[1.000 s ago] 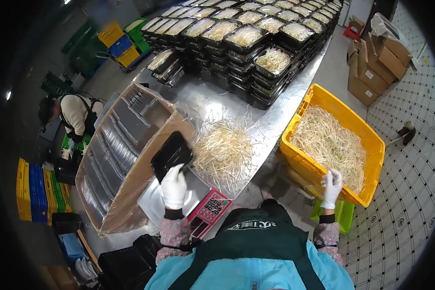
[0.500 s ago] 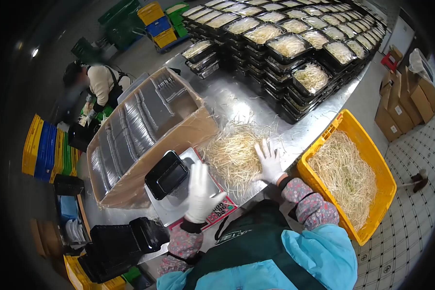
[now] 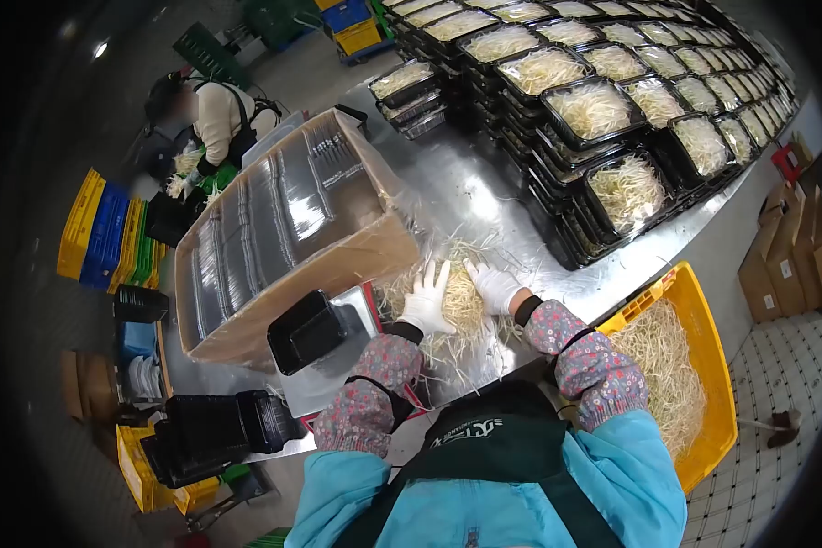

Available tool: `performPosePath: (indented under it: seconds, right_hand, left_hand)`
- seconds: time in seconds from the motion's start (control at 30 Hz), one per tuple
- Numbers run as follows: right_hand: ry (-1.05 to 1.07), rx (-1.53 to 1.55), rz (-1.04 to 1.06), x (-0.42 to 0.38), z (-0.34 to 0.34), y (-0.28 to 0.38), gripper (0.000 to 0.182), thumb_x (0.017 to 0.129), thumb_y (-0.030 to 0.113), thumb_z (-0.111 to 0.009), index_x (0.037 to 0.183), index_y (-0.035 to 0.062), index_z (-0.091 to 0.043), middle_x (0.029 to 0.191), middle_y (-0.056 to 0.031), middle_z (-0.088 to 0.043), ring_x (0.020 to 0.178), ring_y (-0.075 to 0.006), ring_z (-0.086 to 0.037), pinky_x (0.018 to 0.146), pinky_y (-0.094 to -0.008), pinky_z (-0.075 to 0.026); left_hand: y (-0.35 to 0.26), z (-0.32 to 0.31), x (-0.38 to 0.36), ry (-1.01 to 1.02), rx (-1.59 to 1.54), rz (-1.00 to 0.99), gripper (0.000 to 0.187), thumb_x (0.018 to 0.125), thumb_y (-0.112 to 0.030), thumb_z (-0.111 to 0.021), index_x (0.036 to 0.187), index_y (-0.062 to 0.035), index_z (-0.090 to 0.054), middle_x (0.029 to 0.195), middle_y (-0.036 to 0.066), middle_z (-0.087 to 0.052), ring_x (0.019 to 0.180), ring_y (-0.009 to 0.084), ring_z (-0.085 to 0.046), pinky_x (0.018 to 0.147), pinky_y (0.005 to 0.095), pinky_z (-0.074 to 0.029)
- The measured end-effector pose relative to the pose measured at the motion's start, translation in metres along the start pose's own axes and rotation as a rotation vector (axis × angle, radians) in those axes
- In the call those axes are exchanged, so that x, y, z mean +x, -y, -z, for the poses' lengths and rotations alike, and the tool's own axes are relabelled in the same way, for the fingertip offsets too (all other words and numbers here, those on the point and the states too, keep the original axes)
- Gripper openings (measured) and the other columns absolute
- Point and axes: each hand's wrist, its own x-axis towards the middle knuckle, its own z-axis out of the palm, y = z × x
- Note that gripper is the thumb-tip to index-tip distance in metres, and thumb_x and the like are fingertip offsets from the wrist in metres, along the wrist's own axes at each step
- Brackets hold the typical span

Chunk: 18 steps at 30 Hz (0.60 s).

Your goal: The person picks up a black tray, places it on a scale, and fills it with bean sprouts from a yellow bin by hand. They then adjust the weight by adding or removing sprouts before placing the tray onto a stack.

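Observation:
A loose pile of bean sprouts lies on the metal table. My left hand, in a white glove, rests on the pile's left side with its fingers spread. On the right side lies my right hand, also gloved, its fingers stretched over the sprouts' edge. Neither hand has closed round any sprouts. Left of the pile, a black plastic tray with nothing in it sits on the scale. My left forearm partly covers the scale.
Filled sprout trays stand stacked at the back right. A cardboard box of nested trays or lids stands left. A yellow crate of sprouts is at right, stacked black trays at lower left. A co-worker handles sprouts beyond the box.
My left hand has moved right from above the scale onto the sprouts. My right hand has shifted slightly left and up, closer to it. The camera view has turned somewhat.

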Motion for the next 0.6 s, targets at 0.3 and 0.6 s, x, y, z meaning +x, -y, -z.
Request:
performPosePath:
  seconds: [0.3, 0.6]
  right_hand:
    - [0.018, 0.121, -0.055, -0.004, 0.006, -0.034, 0.029, 0.076, 0.014, -0.064, 0.104, 0.0043, -0.066, 0.093, -0.0213, -0.072, 0.089, -0.0388, -0.07, 0.079, -0.0467, -0.055]
    - [-0.168, 0.603, -0.374, -0.02, 0.088, -0.08, 0.037, 0.079, 0.028, -0.078, 0.11, 0.0096, -0.072, 0.098, -0.0164, -0.074, 0.088, -0.0287, -0.072, 0.083, -0.0359, -0.054]
  left_hand:
    - [0.004, -0.023, 0.01, -0.194, -0.281, 0.037, 0.087, 0.07, -0.04, -0.082, 0.142, -0.0089, -0.043, 0.116, 0.021, -0.063, 0.105, 0.0384, -0.063, 0.09, 0.0454, -0.051]
    - [-0.004, 0.0, -0.007, -0.112, 0.011, -0.199, 0.061, 0.079, -0.029, -0.072, 0.135, -0.0139, -0.053, 0.119, 0.013, -0.063, 0.1, 0.0326, -0.063, 0.083, 0.0428, -0.053]
